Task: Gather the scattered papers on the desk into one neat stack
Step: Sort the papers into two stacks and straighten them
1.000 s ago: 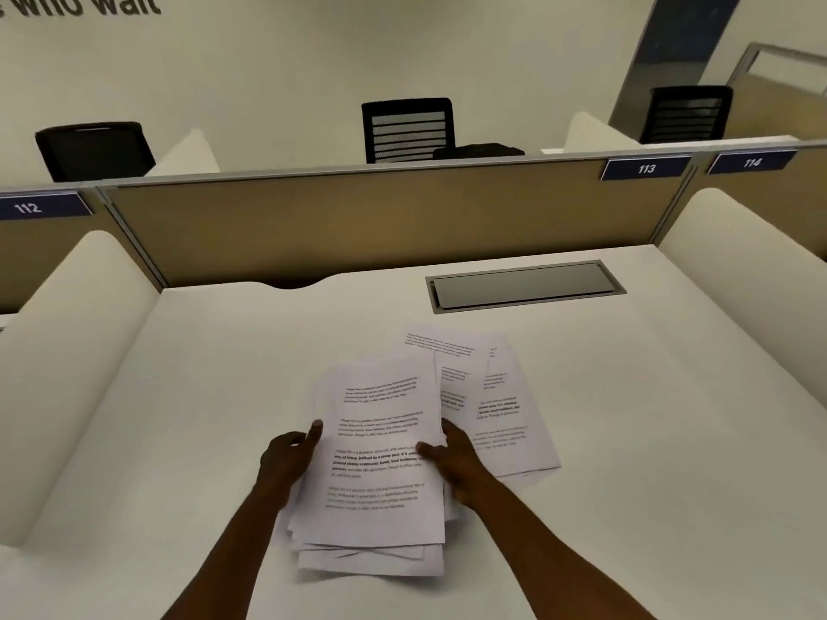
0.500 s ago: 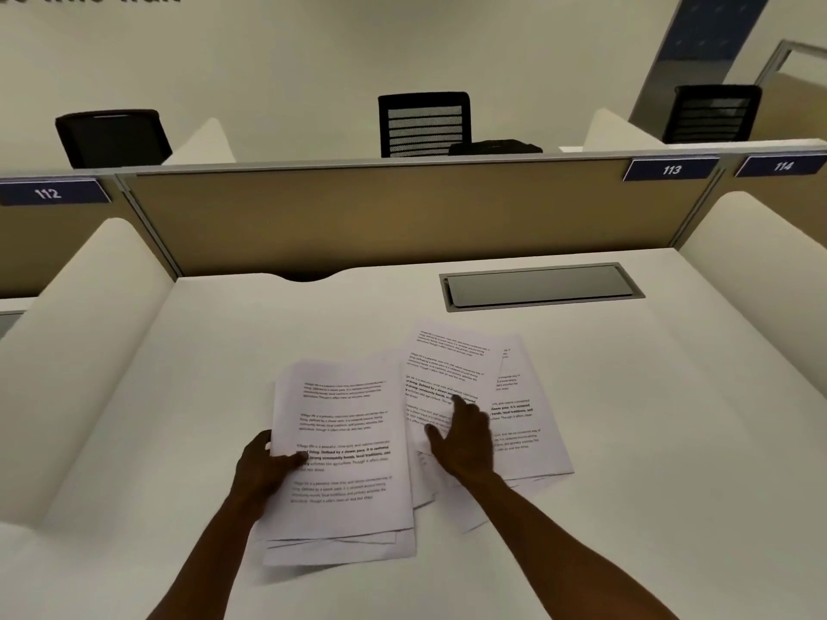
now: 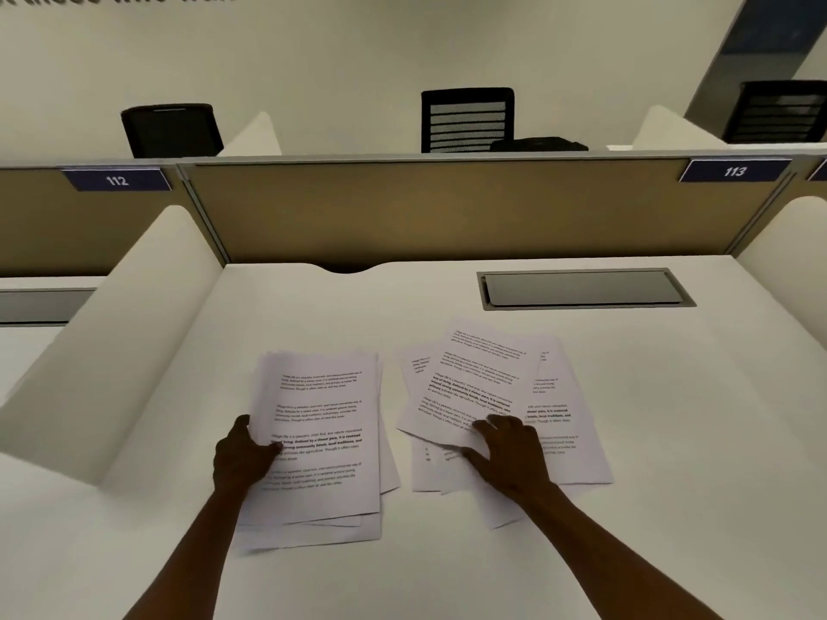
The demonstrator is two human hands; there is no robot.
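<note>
Two groups of printed white sheets lie on the white desk (image 3: 671, 507). The left pile (image 3: 322, 440) is roughly squared, with lower sheets sticking out at the bottom and right. My left hand (image 3: 241, 454) grips its left edge, thumb on top of the top sheet. The right group (image 3: 492, 404) is fanned out at different angles. My right hand (image 3: 510, 454) lies on these loose sheets with fingers spread, the fingertips at the lower edge of the tilted top sheet. A narrow gap separates the two groups.
A grey cable hatch (image 3: 581, 288) is set into the desk at the back right. A tan divider panel (image 3: 447, 208) closes the back; curved white side screens (image 3: 134, 315) flank the desk. Black chairs (image 3: 467, 118) stand beyond.
My left hand has slid the left pile to the left, away from the fanned sheets, opening a gap. My right hand has moved right onto the loose sheets. The view shifted.
</note>
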